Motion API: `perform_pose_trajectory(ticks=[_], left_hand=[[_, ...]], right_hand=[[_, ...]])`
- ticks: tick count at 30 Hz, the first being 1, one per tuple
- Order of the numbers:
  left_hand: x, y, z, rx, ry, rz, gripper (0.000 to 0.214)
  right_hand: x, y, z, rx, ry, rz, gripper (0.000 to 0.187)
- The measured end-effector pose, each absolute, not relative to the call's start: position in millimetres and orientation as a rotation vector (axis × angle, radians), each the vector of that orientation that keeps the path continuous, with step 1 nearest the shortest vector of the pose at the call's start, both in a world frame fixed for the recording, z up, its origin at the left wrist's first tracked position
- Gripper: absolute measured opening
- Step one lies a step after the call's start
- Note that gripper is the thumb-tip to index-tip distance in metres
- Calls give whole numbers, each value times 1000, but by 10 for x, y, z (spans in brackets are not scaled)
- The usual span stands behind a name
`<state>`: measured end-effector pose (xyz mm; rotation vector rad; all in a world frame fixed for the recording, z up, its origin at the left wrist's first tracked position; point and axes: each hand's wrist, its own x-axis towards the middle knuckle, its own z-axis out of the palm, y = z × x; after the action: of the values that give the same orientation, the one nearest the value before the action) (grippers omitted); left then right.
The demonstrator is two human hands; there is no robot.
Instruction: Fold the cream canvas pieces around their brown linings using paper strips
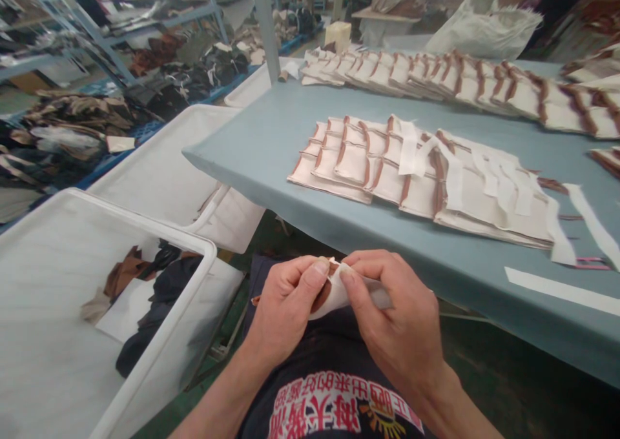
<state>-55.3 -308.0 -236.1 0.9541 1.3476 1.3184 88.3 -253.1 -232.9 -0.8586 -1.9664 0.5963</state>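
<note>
Close to my body, in front of the dark apron, both hands pinch one small white-and-brown fabric piece (329,302). My left hand (290,303) has its thumb and fingers closed on the brown edge. Opposite it, my right hand (400,303) grips the white part between thumb and forefinger. The fingertips almost meet at the top of the piece, and most of it is hidden by the hands. Beyond them on the table lies an overlapping row of white fabric panels (356,161) with brown edging. White strips (455,177) are draped over the right part of that row.
The blue-green table (261,142) has its near edge just past my hands. A longer row of panels (436,81) lies at the back. White bins (194,239) stand at the left, the nearest holding dark and brown cloth. A pink-handled tool (593,263) lies at the right.
</note>
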Motion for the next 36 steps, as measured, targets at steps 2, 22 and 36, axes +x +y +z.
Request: perform_pose_trajectory(ticks=[2, 22, 36], left_hand=[[-556, -3074, -2363, 976, 1375, 1311, 46], [-528, -3130, -2314, 1114, 1531, 1290, 42], [-428, -3182, -2307, 1238, 1609, 1359, 16]], right_hand=[[877, -2534, -2357, -855, -1981, 549, 17], [891, -2555, -2405, -837, -2067, 433, 15], [917, -2594, -2379, -989, -1961, 654, 11]])
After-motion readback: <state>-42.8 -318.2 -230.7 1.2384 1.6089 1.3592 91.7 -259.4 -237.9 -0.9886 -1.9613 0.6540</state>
